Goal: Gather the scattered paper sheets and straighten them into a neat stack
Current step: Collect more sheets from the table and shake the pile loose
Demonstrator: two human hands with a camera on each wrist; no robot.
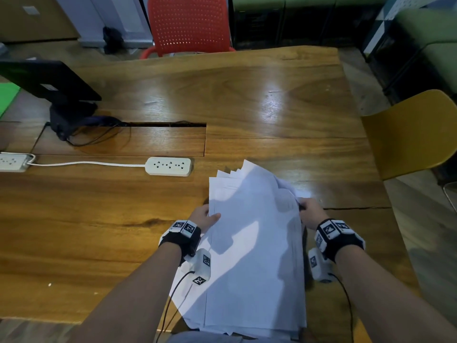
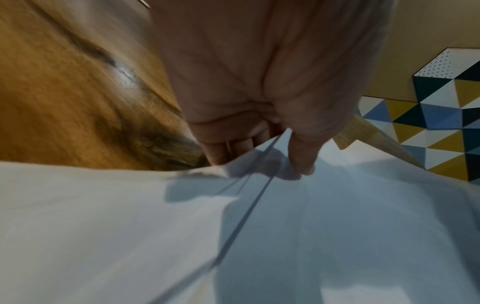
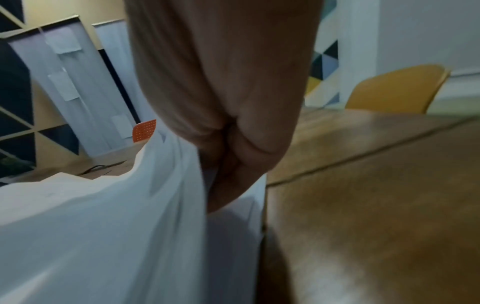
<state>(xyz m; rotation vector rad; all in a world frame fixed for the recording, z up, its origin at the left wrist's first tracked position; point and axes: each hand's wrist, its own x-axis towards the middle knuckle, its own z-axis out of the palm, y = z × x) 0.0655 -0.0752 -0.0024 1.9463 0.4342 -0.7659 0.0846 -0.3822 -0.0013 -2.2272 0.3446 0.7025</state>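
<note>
A loose pile of white paper sheets [image 1: 254, 243] lies on the wooden table [image 1: 99, 219] near its front edge, with corners fanned out at the far end. My left hand [image 1: 206, 216] pinches the pile's left edge, thumb on top and fingers underneath. The left wrist view shows that thumb [image 2: 302, 152] pressing on the sheets [image 2: 233, 236]. My right hand [image 1: 309, 209] grips the pile's right edge. In the right wrist view its fingers [image 3: 233, 181] curl round the lifted, bunched sheets [image 3: 130, 226].
A white power strip [image 1: 169, 166] lies left of the papers, its cable running to a second strip [image 1: 12, 162]. A dark monitor stand [image 1: 61, 105] sits far left. A yellow chair [image 1: 410, 134] stands at the right, a red chair [image 1: 189, 23] behind the table.
</note>
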